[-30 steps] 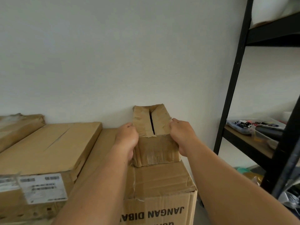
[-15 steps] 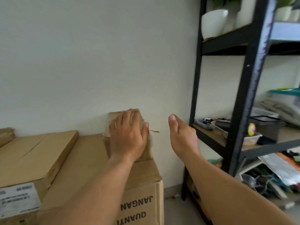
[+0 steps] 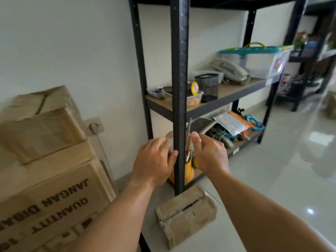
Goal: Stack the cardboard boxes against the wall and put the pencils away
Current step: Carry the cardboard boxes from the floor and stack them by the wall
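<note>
A small cardboard box (image 3: pixel 41 122) sits on top of a large printed cardboard box (image 3: pixel 54 197) against the wall at the left. Another small cardboard box (image 3: pixel 185 213) lies on the floor below my arms. My left hand (image 3: pixel 154 162) and my right hand (image 3: pixel 209 153) hang in the air in front of the black shelf post (image 3: pixel 179 88), fingers relaxed, holding nothing. Behind the post, pencil-like sticks (image 3: pixel 188 142) stand in a yellow holder (image 3: pixel 188 171) on the bottom shelf, partly hidden by my hands.
A black metal rack (image 3: pixel 227 95) holds a mesh pen cup (image 3: pixel 207 87), plastic tubs, a telephone (image 3: pixel 229 70) and a lidded bin. Cables and packets crowd its bottom shelf. Glossy tiled floor (image 3: pixel 291 170) stretches to the right, with a second rack at the far right.
My view has swung right and down, from the stacked boxes to the rack. My left hand has left the small box on the stack, and both hands now hover open by the shelf post.
</note>
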